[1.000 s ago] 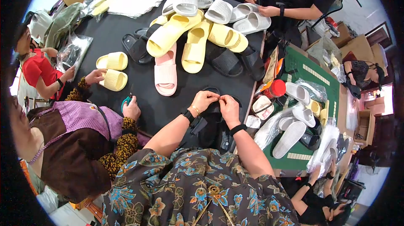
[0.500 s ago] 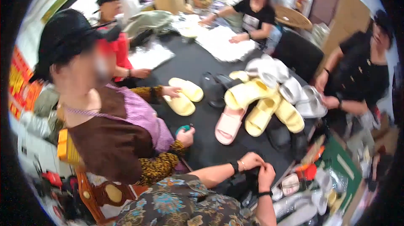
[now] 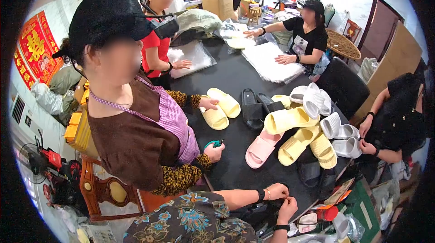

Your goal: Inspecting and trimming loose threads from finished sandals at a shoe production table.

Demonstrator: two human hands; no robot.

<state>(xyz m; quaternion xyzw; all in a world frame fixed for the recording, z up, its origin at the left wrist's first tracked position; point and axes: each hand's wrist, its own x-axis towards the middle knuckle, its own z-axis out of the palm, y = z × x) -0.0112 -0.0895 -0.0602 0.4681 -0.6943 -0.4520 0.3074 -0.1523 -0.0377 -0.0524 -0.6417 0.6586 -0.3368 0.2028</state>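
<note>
Over the near edge of the black table (image 3: 226, 170), my left hand (image 3: 276, 191) and my right hand (image 3: 287, 209) are close together, fingers drawn in. Whatever is between their fingertips is too small and dark to name. Black slippers (image 3: 312, 173) lie on the table just beyond my right hand. A pink slipper (image 3: 262, 150) rests farther off, beside a heap of yellow slippers (image 3: 297, 145) and grey-white slippers (image 3: 317, 100). To the left, a co-worker touches a pair of yellow slippers (image 3: 215, 116) with one hand and holds green-handled snips (image 3: 214, 144) in the other.
Co-workers stand around the table. Clear plastic bags (image 3: 195, 59) and a white stack of bags (image 3: 272, 62) lie at its far side. A carved wooden chair (image 3: 108, 191) stands at the left. Below right are a red-lidded jar (image 3: 328, 214) and a green board (image 3: 362, 202).
The whole view has tilted and shifted, so the table scene sits farther right and lower. My two hands stay together. The person at the left has turned the head slightly.
</note>
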